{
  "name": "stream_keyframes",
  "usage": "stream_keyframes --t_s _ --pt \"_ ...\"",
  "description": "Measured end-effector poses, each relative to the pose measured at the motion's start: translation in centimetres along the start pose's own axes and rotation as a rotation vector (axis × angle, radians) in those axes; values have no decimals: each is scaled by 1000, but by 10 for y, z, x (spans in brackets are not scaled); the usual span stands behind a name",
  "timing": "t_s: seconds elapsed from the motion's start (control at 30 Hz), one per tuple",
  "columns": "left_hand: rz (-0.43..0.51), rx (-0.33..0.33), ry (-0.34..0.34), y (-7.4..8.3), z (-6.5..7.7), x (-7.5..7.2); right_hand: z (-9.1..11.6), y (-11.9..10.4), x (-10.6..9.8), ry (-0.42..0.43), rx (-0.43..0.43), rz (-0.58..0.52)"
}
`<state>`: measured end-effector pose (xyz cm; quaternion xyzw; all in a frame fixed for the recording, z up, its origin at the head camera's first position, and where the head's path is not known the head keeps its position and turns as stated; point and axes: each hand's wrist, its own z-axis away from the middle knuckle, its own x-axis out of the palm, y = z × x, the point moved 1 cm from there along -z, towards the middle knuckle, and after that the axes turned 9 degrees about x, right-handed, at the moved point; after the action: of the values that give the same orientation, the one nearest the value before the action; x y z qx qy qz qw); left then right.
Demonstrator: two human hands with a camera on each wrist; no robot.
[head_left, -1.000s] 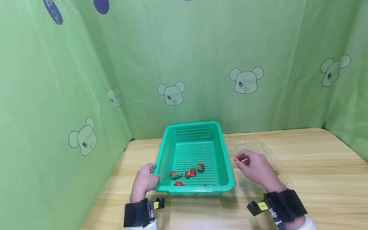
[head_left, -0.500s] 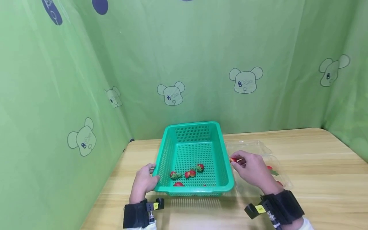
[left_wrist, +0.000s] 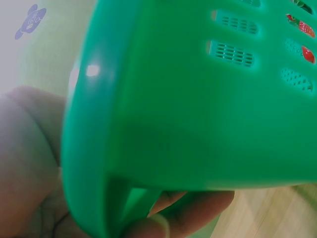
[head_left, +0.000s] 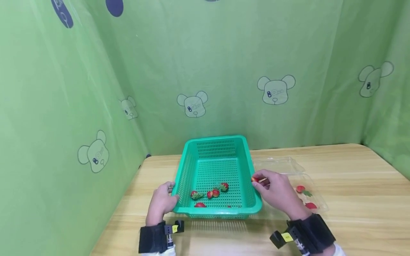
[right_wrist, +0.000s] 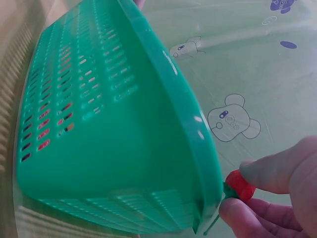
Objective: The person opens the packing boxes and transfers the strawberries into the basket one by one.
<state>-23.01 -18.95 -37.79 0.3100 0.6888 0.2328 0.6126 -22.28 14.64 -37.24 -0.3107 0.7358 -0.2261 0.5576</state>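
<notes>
Several strawberries (head_left: 215, 193) lie on the floor of a green plastic basket (head_left: 217, 211), mostly toward its near end. My left hand (head_left: 161, 201) grips the basket's left rim near the front corner, and the left wrist view shows fingers (left_wrist: 203, 210) curled beneath that rim. Beside the right rim, my right hand (head_left: 278, 192) pinches a strawberry (right_wrist: 240, 185) between thumb and fingers. Green leaves and a thin stem hang from this berry, close against the basket's rim in the right wrist view.
To the right, partly behind my right hand and wrist, is a clear plastic box (head_left: 317, 190) holding strawberries (head_left: 310, 205). Its clear lid-like part (head_left: 278, 164) lies behind it. A green curtain (head_left: 224, 71) hangs beyond the wooden table (head_left: 352, 185).
My right hand has moved left with the strawberry, up to the basket's right rim. Strawberries in the clear box have come into view. The left hand keeps its grip.
</notes>
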Motion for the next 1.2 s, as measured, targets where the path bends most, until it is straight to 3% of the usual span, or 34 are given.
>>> stream_keyframes --t_s 0.67,1.2 --pt "-9 2 -8 0 1 1 5 -3 6 27 -86 -46" --pt "-4 -15 -9 1 1 1 -3 27 -17 86 6 23"
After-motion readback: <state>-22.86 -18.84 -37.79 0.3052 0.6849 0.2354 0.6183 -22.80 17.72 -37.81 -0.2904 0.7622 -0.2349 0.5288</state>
